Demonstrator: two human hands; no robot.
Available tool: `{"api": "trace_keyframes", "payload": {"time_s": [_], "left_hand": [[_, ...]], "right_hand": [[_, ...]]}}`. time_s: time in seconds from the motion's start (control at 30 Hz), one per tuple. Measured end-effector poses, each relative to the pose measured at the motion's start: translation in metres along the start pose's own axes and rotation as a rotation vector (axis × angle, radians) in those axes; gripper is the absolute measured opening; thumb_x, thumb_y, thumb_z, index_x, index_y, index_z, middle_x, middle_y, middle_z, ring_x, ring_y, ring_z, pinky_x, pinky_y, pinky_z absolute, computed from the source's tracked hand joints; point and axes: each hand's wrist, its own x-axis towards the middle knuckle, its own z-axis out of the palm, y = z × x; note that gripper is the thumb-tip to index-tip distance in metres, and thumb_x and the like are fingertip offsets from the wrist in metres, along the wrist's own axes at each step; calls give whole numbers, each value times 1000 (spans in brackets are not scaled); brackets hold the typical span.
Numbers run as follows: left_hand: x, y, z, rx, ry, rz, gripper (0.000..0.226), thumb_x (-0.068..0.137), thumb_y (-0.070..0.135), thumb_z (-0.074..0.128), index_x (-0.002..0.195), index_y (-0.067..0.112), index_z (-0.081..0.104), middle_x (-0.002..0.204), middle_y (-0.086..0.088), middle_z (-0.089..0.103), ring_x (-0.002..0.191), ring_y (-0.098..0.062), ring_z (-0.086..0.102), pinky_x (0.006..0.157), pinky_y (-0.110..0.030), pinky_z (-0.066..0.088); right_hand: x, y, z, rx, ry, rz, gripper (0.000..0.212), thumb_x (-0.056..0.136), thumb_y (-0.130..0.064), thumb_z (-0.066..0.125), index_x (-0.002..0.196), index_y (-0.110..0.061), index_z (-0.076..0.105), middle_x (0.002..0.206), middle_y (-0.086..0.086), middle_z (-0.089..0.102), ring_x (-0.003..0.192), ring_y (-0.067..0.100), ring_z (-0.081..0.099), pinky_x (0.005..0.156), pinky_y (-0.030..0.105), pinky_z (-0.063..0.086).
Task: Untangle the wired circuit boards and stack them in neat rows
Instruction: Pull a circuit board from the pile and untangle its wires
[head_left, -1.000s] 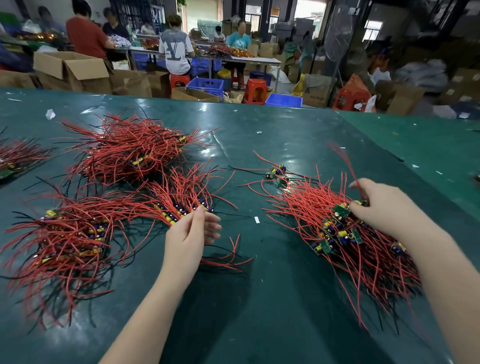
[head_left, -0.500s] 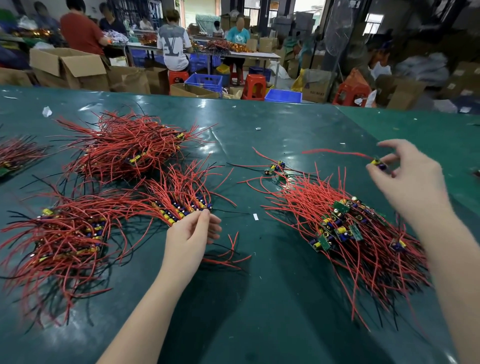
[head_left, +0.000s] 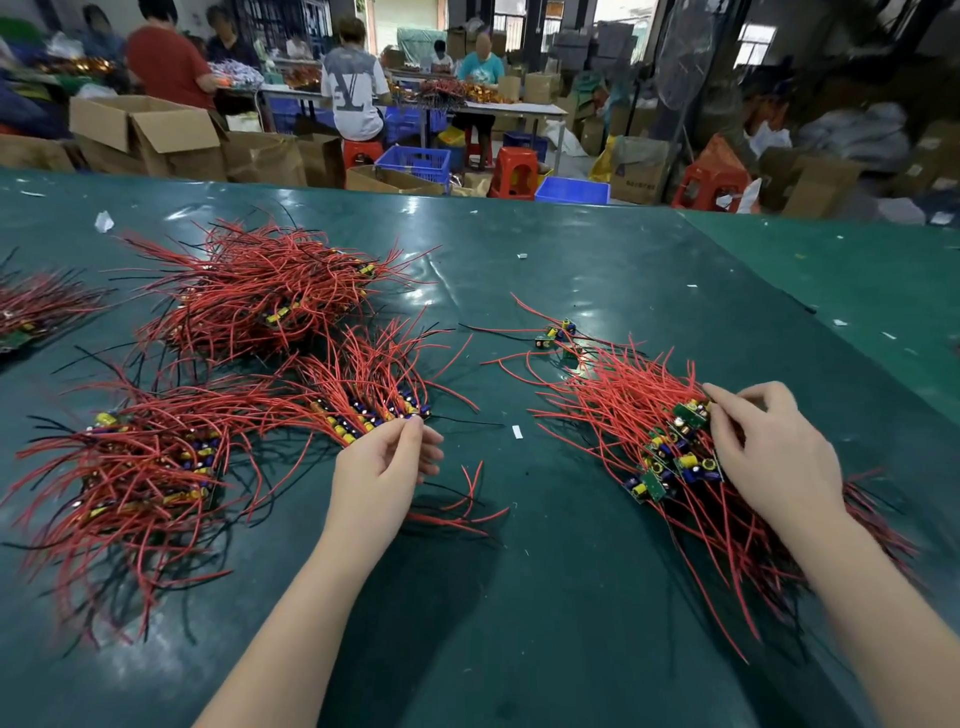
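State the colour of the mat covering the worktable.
Dark green mat, shown best in the head view.

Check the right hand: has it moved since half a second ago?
Yes. The right hand was raised beyond the tangled pile; it has dropped back toward the person, onto the pile's green boards.

centre lane: bare strip of dark green table mat (head_left: 519, 597) ran open between the two forearms, only a small white paper scrap (head_left: 517, 431) on it
left side: blocked by fanned row of red-wired boards (head_left: 363, 395), big red wire heap (head_left: 260, 296) behind, flat red-and-black wire bundle (head_left: 135, 467) nearer
right side: tangled pile of red-wired green boards (head_left: 649, 415) filled it
far mat: open past the piles
loose: few red wire ends (head_left: 462, 512) beside left wrist
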Motion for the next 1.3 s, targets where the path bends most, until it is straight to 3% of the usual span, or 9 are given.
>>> {"api": "trace_keyframes", "payload": {"time_s": [0.1,0.23,0.37,0.67,0.77,0.93,1.07,1.2,1.3], "left_hand": [[0,1,-4,165,-75,16,27,95,16,53,76,26,69,76,13,71,73,-5,67,73,-23,50],[1,10,-14,404,-119,167,22,86,9,61,81,28,71,81,17,70,82,1,63,78,-16,48],[2,20,-29,465,-247,139,22,77,15,59,85,30,72,85,15,66,88,0,56,80,-13,40],[3,11,-35,711,-341,32,20,80,17,65,76,36,67,73,17,64,65,9,53,58,-4,33],[3,9,-28,582,-207,60,22,82,13,68,75,34,68,63,17,62,60,6,54,57,-5,36],[-1,10,-11,288,-46,95,30,84,13,70,72,41,68,76,23,71,74,6,63,68,-6,44],[-4,8,-3,-5,-32,-13,30,89,8,65,77,35,73,84,13,75,85,-1,69,78,-14,49],[-5,7,4,-275,26,-157,20,92,4,59,89,19,71,90,4,76,94,-11,69,87,-39,52],[-5,8,7,-474,61,-212,20,93,2,55,90,16,68,86,6,75,89,-6,69,82,-34,52]], "right_hand": [[1,3,-4,-16,-35,-21,28,92,-24,59,118,-26,69,97,11,57,82,38,58,64,45,51],[1,-3,-5,-38,101,-90,36,89,-15,62,125,-14,65,102,22,58,90,41,49,70,50,48],[-7,-34,-7,84,203,-142,34,93,-19,55,125,-10,63,104,20,59,94,37,49,83,46,43],[-43,-129,19,386,-125,-252,30,89,-15,64,117,-7,66,105,9,63,99,30,55,90,39,44],[-56,-145,27,464,-234,-230,27,92,-21,60,117,-13,65,105,3,63,100,23,56,89,39,46],[-70,-141,33,651,-307,-87,24,90,-26,62,114,-25,62,90,-14,59,76,7,52,76,33,49],[-71,-129,35,787,-296,38,31,87,-24,66,118,-28,60,92,-15,60,82,7,54,75,26,45],[-68,-129,27,809,-95,-25,4,87,-18,66,87,-22,67,78,-13,57,74,10,53,65,16,37],[-72,-132,23,892,-72,-169,31,89,-28,60,62,-13,64,57,-9,52,57,8,48,57,23,39]]}}
